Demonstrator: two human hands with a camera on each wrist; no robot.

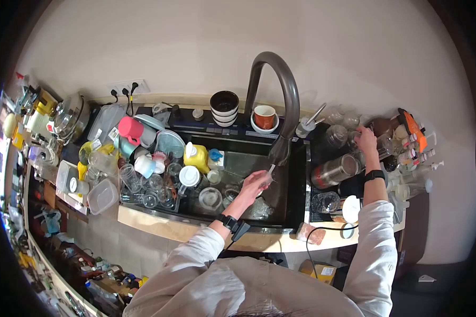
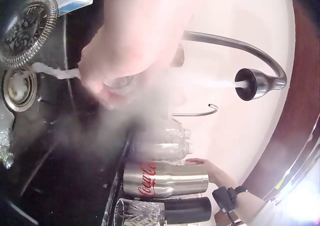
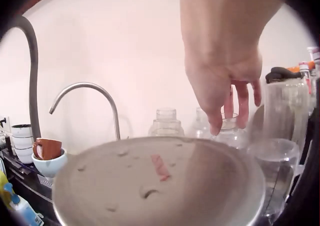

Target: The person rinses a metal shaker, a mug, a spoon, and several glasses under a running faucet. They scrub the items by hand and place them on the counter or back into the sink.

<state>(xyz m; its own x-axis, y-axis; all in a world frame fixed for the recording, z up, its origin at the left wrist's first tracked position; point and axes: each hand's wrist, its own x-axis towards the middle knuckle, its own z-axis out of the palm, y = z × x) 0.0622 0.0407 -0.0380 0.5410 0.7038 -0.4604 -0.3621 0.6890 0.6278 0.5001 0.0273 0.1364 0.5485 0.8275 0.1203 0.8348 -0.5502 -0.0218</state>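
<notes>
Under the stream from the dark faucet [image 1: 290, 95], my left hand [image 1: 255, 183] holds a small clear glass piece [image 2: 119, 82]; fingers and misty water hide most of it in the left wrist view. Water runs off the hand toward the sink drain [image 2: 21, 90]. At the right of the sink, my right hand [image 3: 225, 81] reaches down from above, thumb and fingers around the rim of a clear glass jar [image 3: 230, 136]. Other clear jars [image 3: 166, 122] stand beside it. Nearby is a steel Coca-Cola tumbler [image 2: 167, 180], its flat round end large in the right wrist view.
Left of the sink crowd glassware, a pink mug [image 1: 129, 129] and plastic boxes [image 1: 102, 196]. A yellow bottle [image 1: 195, 157] stands at the sink's left part. Behind it are stacked bowls [image 1: 225, 108] and a brown cup [image 1: 264, 117]. Several bottles [image 1: 412, 174] line the far right.
</notes>
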